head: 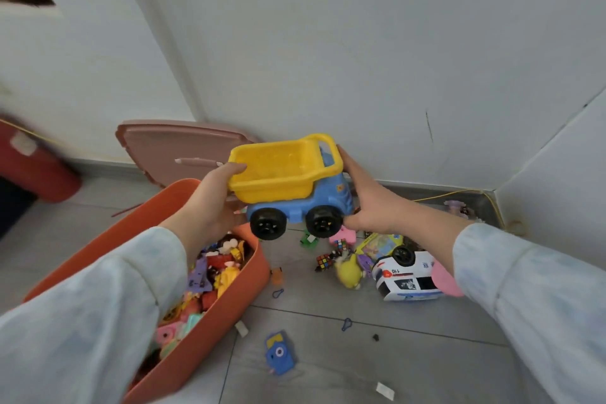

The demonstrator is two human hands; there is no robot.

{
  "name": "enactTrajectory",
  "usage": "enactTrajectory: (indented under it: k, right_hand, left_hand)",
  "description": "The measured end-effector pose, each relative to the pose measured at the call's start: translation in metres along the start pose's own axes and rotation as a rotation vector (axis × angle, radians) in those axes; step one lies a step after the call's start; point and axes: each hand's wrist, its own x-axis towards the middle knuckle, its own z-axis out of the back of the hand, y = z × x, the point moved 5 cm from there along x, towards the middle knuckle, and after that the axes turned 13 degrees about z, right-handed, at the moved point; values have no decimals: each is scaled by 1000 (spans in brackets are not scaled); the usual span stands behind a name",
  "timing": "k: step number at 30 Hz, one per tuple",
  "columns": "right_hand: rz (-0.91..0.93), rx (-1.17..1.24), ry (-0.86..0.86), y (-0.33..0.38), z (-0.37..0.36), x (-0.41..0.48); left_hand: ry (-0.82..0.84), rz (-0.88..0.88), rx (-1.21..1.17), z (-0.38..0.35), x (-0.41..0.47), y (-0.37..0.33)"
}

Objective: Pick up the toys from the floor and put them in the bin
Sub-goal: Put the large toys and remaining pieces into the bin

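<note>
Two bare hands in pale sleeves hold a toy dump truck in the air between them. The left hand grips the back end of the yellow tipper bed, thumb on its rim and fingers tucked beneath. The right hand clasps the blue cab end, fingers laid along the top and thumb under the front wheel. The truck sits level, wheels down and clear of the floor. Directly below the left hand is the open orange bin, already heaped with small toys. A pink lid leans on the wall just beyond that hand. Below the right hand more toys lie scattered: an overturned white police car, a yellow plush and a puzzle cube. Nearer the body lies a blue toy camera. The step in hand appears to be carrying the truck into the bin. To do it well, move both hands leftward together, keeping the truck level. Lower it onto the pile rather than dropping it, since it is bulky and the bin looks nearly full. Let go only once it rests steady inside the rim.
</note>
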Motion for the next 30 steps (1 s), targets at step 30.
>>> enactTrajectory:
  k: [30]
  right_hand:
    - [-603,143,287,32,-242,139]
  left_hand:
    - [-346,404,145,254,-64,52]
